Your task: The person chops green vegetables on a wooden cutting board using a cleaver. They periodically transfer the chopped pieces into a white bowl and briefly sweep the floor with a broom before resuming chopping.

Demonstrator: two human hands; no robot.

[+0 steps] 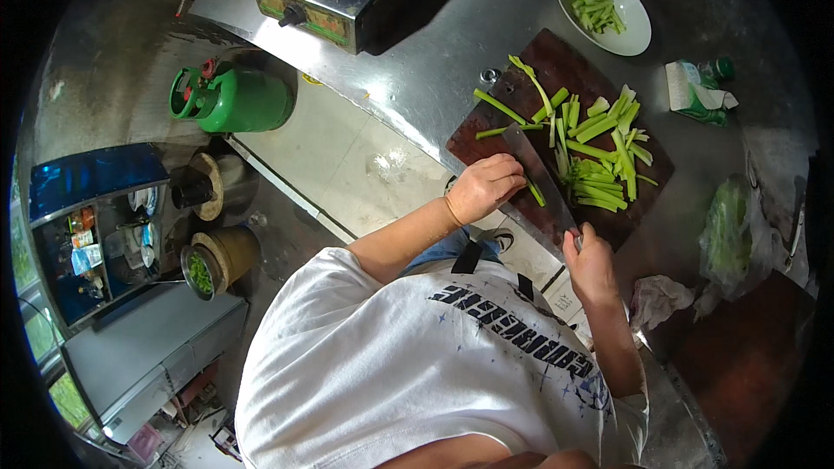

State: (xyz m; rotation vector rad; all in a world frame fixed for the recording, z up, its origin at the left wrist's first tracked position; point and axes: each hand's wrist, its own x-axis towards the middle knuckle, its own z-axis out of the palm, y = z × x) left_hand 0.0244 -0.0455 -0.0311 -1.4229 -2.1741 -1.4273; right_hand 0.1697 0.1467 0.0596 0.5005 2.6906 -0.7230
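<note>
My right hand (pixel 589 262) grips the handle of a kitchen cleaver (pixel 538 172), its blade lying across a dark red-brown cutting board (pixel 534 52). Bent over the board's near edge, my left hand (pixel 490 187) has its fingertips on a green celery stalk (pixel 534 191) beside the blade; part of that stalk is hidden by the fingers. Cut celery pieces (pixel 596 192) lie heaped beyond the blade, some with pale leafy ends. Longer thin stalks (pixel 500 106) rest towards the board's left corner. A white bowl (pixel 635 26) behind the board holds short celery pieces (pixel 596 10).
A gas stove (pixel 313 6) stands on the steel counter (pixel 417 78) at upper left. Right of the board are a green-and-white packet (pixel 697 91), a plastic bag of greens (pixel 728 228) and a crumpled cloth (pixel 659 299). A green gas cylinder (pixel 247 99) is beyond the counter's edge.
</note>
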